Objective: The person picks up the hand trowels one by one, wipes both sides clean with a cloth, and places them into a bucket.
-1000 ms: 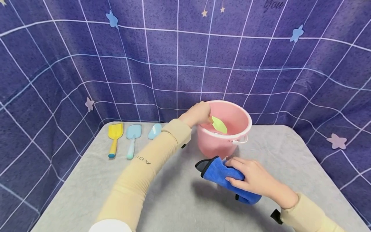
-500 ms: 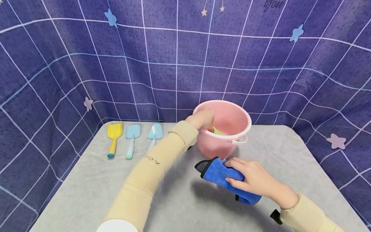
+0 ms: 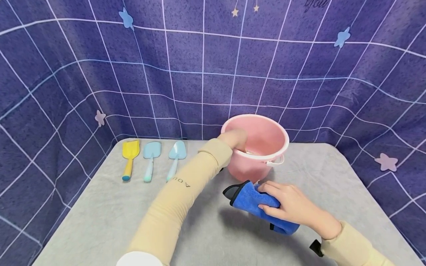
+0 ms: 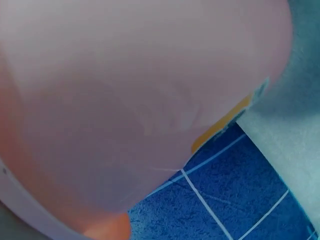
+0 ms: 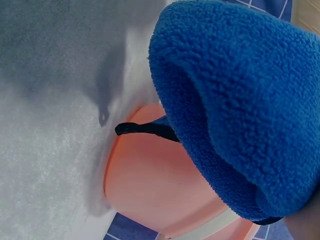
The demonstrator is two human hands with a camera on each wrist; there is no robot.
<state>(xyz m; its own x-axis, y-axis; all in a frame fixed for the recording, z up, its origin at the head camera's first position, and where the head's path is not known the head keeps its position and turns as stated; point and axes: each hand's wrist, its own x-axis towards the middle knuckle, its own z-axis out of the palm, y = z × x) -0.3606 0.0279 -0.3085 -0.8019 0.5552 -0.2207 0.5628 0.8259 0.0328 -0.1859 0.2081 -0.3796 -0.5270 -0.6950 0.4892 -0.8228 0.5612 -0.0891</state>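
My left hand (image 3: 237,139) reaches over the near-left rim into a pink bucket (image 3: 247,168). Its fingers are hidden behind the bucket wall, and I cannot tell whether they hold anything. The pink wall (image 4: 150,75) fills most of the left wrist view. In front of the bucket, my right hand (image 3: 287,203) grips a folded blue cloth (image 3: 254,201) with black edging, thumb on the near side and fingers over the top. The right wrist view has the fuzzy blue cloth (image 5: 250,90) close up, with the bucket (image 5: 160,175) behind it.
At the back left of the grey table (image 3: 110,225) lie a yellow toy shovel (image 3: 130,157), a light blue shovel (image 3: 151,157) and another light blue, pointed one (image 3: 176,157). A purple gridded curtain (image 3: 186,88) surrounds the table. A white handle (image 3: 275,161) hangs at the bucket's right side.
My left hand has gone down into the bucket, and the green toy shovel it held has dropped out of sight. The right hand and the cloth have barely moved.
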